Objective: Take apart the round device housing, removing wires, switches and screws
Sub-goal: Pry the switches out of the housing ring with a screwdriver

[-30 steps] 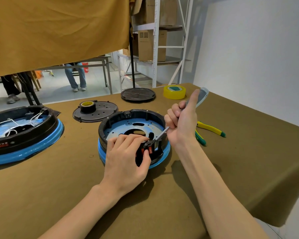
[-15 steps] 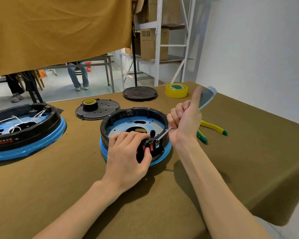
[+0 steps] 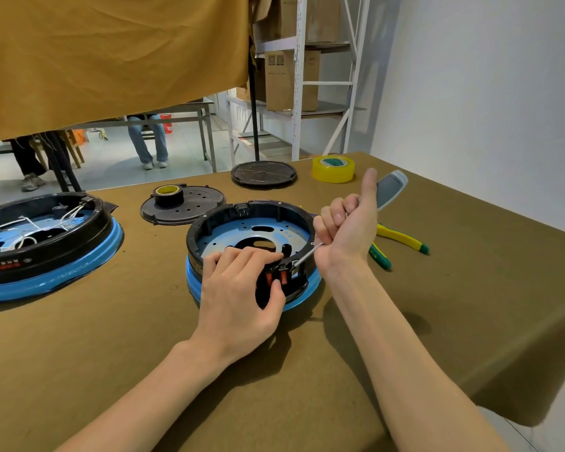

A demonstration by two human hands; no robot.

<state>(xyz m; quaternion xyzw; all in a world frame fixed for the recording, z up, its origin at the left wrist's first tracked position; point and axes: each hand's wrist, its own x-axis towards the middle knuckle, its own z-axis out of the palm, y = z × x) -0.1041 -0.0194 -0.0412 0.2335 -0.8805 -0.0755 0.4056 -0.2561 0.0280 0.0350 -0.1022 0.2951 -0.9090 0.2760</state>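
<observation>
Head view puts the round housing (image 3: 252,233) at the middle of the cloth-covered table (image 3: 470,288), blue plate inside, black wall around it, with two red switches (image 3: 276,277) set in the wall at about 5 o'clock on its rim. My left hand (image 3: 238,288) is clamped over that rim, fingers inside, thumb pressing the outer wall just below the switches. My right hand (image 3: 346,230) is closed around a screwdriver (image 3: 385,190), thumb up along the handle, the shaft slanting down to a tip that meets the wall right beside the switches. I judge I am prying or unscrewing the switch mount; I cannot tell which. To do it well I should brace the housing and apply force gently, lest the tip slip toward my thumb. Pliers (image 3: 402,238) lie at 3 o'clock.
</observation>
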